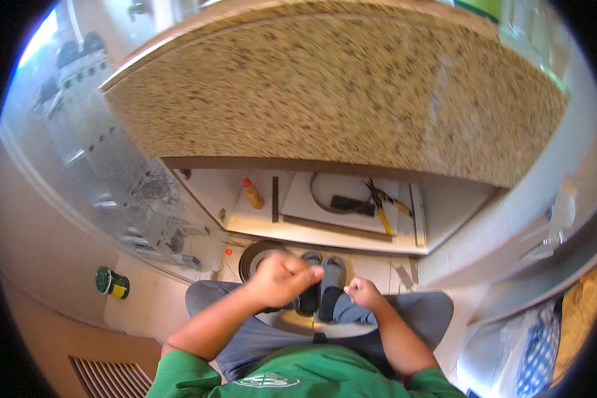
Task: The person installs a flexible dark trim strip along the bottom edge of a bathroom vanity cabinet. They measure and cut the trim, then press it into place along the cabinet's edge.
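My left hand (280, 284) is raised above my lap, its fingers curled in and the thumb lying along them; motion blurs it slightly. Whatever it may hold is hidden. Just beyond and below it lies a coil of brown strip (247, 260) on the floor, partly covered by the hand. Over my right knee, my right hand (363, 292) is closed, fingers bent toward the palm, and I cannot make out anything in it. The two hands are apart. Below and between them are my feet in grey shoes (335, 268).
A speckled stone counter front (338, 93) overhangs an open white cabinet (242, 222). Inside are an orange bottle with a red cap (253, 193), yellow-handled pliers (382, 205) and a dark block (353, 205). A green can (113, 283) stands left; a small red cap (229, 252) lies on the floor.
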The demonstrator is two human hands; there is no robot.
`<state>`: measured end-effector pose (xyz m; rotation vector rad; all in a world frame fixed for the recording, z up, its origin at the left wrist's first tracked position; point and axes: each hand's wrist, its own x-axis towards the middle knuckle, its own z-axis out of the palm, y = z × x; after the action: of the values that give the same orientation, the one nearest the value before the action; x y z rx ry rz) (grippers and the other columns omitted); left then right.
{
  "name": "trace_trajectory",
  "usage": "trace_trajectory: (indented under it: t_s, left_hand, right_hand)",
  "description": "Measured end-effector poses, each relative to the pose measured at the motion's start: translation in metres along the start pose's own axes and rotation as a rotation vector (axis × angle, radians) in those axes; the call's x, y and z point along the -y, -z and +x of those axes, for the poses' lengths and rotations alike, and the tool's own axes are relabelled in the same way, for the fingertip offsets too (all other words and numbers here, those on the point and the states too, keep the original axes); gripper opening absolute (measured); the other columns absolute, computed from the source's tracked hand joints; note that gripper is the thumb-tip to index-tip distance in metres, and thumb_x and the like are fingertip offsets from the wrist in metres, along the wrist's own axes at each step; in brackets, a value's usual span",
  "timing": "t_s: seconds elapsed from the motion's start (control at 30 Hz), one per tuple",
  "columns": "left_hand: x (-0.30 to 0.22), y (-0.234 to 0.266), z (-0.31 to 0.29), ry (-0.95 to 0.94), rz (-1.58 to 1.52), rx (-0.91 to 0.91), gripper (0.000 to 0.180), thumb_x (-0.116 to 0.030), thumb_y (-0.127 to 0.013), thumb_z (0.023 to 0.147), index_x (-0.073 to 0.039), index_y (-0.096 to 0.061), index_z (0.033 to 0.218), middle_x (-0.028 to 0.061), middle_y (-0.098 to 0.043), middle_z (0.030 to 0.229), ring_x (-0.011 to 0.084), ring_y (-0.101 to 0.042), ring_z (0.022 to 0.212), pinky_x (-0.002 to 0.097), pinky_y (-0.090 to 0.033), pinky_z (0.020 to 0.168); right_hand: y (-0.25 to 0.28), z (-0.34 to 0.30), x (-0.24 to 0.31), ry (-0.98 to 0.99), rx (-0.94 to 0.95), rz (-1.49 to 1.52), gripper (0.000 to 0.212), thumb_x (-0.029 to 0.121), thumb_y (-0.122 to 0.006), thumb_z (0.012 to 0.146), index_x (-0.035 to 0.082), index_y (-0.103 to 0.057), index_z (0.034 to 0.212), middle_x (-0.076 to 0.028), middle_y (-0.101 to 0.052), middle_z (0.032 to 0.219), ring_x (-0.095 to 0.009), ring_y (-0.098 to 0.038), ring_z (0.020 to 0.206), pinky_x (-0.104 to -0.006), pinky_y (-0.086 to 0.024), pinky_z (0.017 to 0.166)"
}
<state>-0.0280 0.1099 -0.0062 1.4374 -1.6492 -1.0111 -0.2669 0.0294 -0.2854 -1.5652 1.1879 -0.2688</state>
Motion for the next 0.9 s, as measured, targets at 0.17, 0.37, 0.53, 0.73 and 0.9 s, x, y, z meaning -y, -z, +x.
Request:
trace_trajectory:
  t_s: [0.17, 0.37, 0.53, 0.73, 0.9]
  left_hand:
    - [0.129, -0.036, -0.041, -0.194, 0.333, 0.037, 0.04, -0.025, -0.065, 0.092, -0.002, -0.056, 0.061, 0.0154, -0.053, 0.056, 0.0247, -0.051, 0.05, 0.0385, -0.043, 0.052]
    - [0.172, -0.063, -0.108, 0.308, 0.25, 0.236, 0.026, -0.028, -0.059, 0.092, -0.003, -0.065, 0.091, 0.0225, -0.063, 0.082, 0.0386, -0.06, 0.074, 0.0443, -0.049, 0.068]
    - [0.178, -0.061, -0.117, 0.145, 0.073, 0.197, 0.039, -0.015, -0.063, 0.086, -0.004, -0.055, 0.123, 0.0156, -0.061, 0.1, 0.0333, -0.061, 0.097, 0.0418, -0.049, 0.084]
    - [0.181, -0.065, -0.119, 0.181, 0.318, 0.294, 0.041, -0.034, -0.058, 0.09, -0.007, -0.059, 0.121, 0.015, -0.064, 0.111, 0.0338, -0.061, 0.103, 0.0445, -0.049, 0.088]
    - [0.186, -0.064, -0.113, 0.177, 0.318, 0.306, 0.041, -0.036, -0.059, 0.09, -0.007, -0.059, 0.119, 0.0167, -0.064, 0.108, 0.0358, -0.061, 0.102, 0.0455, -0.049, 0.086]
  right_hand:
    - [-0.003, 0.005, 0.004, -0.133, -0.012, -0.099, 0.052, 0.049, -0.057, 0.092, 0.001, -0.06, 0.07, -0.011, -0.063, 0.064, -0.02, -0.06, 0.055, -0.0382, -0.049, 0.06]
    - [-0.017, 0.005, -0.013, 0.009, -0.057, -0.318, 0.031, 0.026, -0.067, 0.087, 0.003, -0.055, 0.071, -0.008, -0.056, 0.064, -0.021, -0.052, 0.06, -0.0378, -0.045, 0.06]
    - [-0.025, -0.003, -0.009, -0.12, 0.254, -0.305, 0.044, 0.021, -0.077, 0.08, 0.004, -0.062, 0.118, -0.005, -0.059, 0.083, -0.016, -0.057, 0.076, -0.0319, -0.049, 0.072]
    - [-0.029, -0.002, -0.005, -0.061, 0.206, -0.295, 0.037, 0.019, -0.073, 0.084, 0.001, -0.061, 0.113, -0.003, -0.06, 0.074, -0.011, -0.055, 0.064, -0.0281, -0.046, 0.06]
    - [-0.028, 0.001, -0.006, -0.159, 0.249, -0.334, 0.038, 0.028, -0.074, 0.083, 0.005, -0.064, 0.111, -0.01, -0.063, 0.085, -0.021, -0.06, 0.077, -0.0344, -0.05, 0.073]
